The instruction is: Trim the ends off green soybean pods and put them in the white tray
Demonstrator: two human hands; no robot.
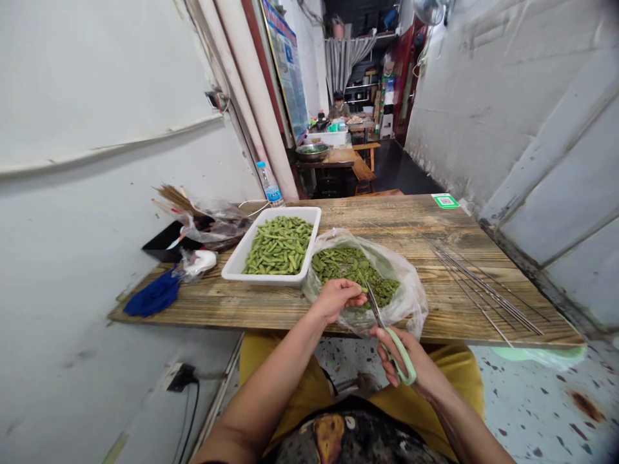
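My left hand [338, 300] is closed in a pinch on a green soybean pod [363, 290], mostly covered by the fingers. In my right hand [411, 364] is a pair of scissors [374, 305] with pale green handles; the blades point up and away, right beside the pod. Whether the blades touch the pod is too small to tell. Both hands are over the near side of a clear plastic bag [411, 290], rolled open and holding green pods and trimmings [345, 258]. Left of the bag, a white tray [264, 279] is filled with plump soybean pods [280, 245].
On the wooden table [203, 306], several metal skewers [483, 290] lie at right. A blue cloth [152, 295], black box [171, 241], plastic-wrapped items and a water bottle [271, 187] stand along the left wall. A person [338, 106] sits at a far table.
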